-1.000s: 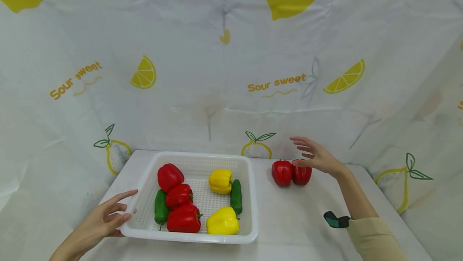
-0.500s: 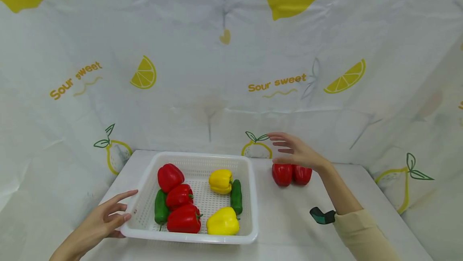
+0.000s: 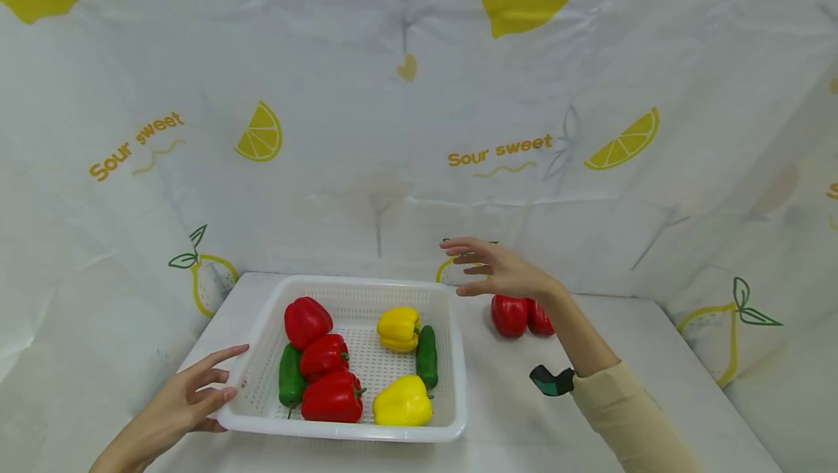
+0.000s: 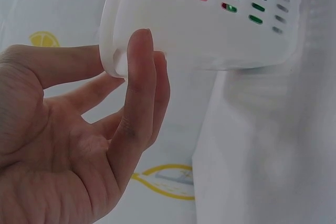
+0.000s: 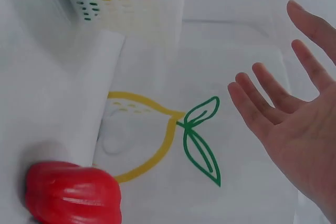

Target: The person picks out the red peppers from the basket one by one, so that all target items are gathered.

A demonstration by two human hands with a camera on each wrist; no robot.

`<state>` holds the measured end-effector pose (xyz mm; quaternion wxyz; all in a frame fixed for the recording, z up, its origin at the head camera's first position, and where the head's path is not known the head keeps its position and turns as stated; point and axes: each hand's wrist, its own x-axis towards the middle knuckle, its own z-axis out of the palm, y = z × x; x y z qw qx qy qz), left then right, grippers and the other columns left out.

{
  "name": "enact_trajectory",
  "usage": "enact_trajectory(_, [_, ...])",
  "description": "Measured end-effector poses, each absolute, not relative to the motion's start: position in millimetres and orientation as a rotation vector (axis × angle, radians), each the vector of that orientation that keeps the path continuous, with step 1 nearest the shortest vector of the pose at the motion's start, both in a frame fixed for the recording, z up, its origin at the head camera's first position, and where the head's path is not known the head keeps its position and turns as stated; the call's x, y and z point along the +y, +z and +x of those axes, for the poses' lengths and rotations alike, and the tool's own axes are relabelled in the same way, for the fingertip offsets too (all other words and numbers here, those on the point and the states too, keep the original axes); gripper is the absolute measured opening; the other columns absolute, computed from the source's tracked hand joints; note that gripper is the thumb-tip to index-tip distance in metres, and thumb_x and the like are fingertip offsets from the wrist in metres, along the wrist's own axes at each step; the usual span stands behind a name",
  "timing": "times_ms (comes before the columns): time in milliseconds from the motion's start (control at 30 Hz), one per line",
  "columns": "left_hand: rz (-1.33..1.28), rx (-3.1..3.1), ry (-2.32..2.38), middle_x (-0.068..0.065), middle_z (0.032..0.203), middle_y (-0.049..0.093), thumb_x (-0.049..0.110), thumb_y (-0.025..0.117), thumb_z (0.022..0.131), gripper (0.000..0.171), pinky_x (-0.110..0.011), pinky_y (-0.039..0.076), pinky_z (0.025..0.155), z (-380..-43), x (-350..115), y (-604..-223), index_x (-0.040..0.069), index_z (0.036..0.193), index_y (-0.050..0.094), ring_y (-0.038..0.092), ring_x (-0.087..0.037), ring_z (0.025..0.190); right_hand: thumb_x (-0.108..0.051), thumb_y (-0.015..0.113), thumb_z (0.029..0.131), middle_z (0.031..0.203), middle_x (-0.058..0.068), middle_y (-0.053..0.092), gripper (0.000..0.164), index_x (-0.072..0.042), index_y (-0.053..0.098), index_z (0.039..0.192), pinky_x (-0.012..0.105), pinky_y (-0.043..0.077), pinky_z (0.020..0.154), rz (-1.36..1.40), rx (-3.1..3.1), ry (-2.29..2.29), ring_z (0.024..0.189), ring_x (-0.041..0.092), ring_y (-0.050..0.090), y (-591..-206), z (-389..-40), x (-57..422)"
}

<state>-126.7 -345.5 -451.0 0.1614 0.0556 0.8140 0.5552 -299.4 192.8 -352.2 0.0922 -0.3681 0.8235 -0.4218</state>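
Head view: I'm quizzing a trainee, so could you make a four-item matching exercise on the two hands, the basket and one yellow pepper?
1. Left hand
2. Right hand
3. Nearer yellow pepper
4. White basket

A. On the table, with perforated walls
B. Raised, grasping nothing
C. Touching the basket's rim
D. Inside the basket

Right pairs: 1-C, 2-B, 3-D, 4-A.

Beige right sleeve (lightly creased), with a black and teal piece at its cuff.
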Motion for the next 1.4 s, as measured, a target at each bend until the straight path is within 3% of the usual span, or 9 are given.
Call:
enact_trajectory(167, [0.164, 2.334, 1.600, -0.007, 0.126, 0.063, 0.022, 0.060, 0.112, 0.061, -0.041, 0.069, 0.080, -127.4, -343.2, -450.8, 0.029, 0.168, 0.036, 0.074, -0.010, 0.102, -0.013, 0.082, 0.095, 0.168, 0.013, 0.047, 0.076, -0.015, 0.046, 0.162, 0.063, 0.048, 0.121, -1.128, 2.359, -1.250, 0.150, 0.043, 0.053, -344.4, -299.9, 171.7])
enact_trajectory(300, [0.186, 2.344, 1.607, -0.007, 0.126, 0.063, 0.020, 0.061, 0.112, 0.065, -0.041, 0.069, 0.080, -127.8, -342.8, -451.8, 0.021, 0.170, 0.032, 0.074, -0.009, 0.102, -0.014, 0.081, 0.095, 0.168, 0.012, 0.048, 0.074, -0.015, 0.047, 0.161, 0.062, 0.048, 0.122, -1.158, 2.328, -1.214, 0.150, 0.042, 0.052, -338.8, -301.1, 155.4])
enact_trajectory(633, [0.176, 2.332, 1.605, -0.006, 0.126, 0.062, 0.020, 0.060, 0.112, 0.060, -0.041, 0.069, 0.079, -127.5, -343.7, -451.7, 0.036, 0.166, 0.039, 0.073, -0.008, 0.102, -0.018, 0.081, 0.094, 0.164, 0.009, 0.053, 0.072, -0.018, 0.051, 0.159, 0.056, 0.052, 0.121, -1.167, 2.263, -1.093, 0.147, 0.035, 0.058, -330.3, -307.7, 115.6])
enact_trajectory(867, [0.215, 2.322, 1.610, -0.005, 0.124, 0.063, 0.018, 0.058, 0.113, 0.059, -0.040, 0.069, 0.078, -129.8, -345.3, -454.2, 0.057, 0.154, 0.043, 0.073, -0.009, 0.100, -0.020, 0.081, 0.094, 0.160, 0.012, 0.058, 0.069, -0.017, 0.052, 0.157, 0.055, 0.053, 0.119, -1.191, 2.213, -0.999, 0.143, 0.034, 0.062, -330.4, -312.9, 86.3])
enact_trajectory(1133, [0.207, 2.334, 1.602, -0.008, 0.126, 0.062, 0.019, 0.058, 0.113, 0.058, -0.041, 0.069, 0.078, -126.7, -345.3, -453.6, 0.059, 0.154, 0.043, 0.072, -0.007, 0.101, -0.022, 0.080, 0.096, 0.159, 0.014, 0.058, 0.068, -0.018, 0.052, 0.158, 0.041, 0.057, 0.116, -1.205, 2.169, -0.939, 0.142, 0.035, 0.063, -335.5, -317.7, 52.0])
enact_trajectory(1400, [0.214, 2.335, 1.603, -0.007, 0.126, 0.063, 0.019, 0.058, 0.113, 0.059, -0.040, 0.069, 0.078, -125.3, -345.0, -454.3, 0.056, 0.156, 0.042, 0.072, -0.007, 0.101, -0.020, 0.078, 0.097, 0.165, 0.021, 0.049, 0.069, -0.016, 0.048, 0.160, 0.044, 0.058, 0.115, -1.167, 2.080, -0.929, 0.148, 0.047, 0.055, -349.7, -322.4, 20.3])
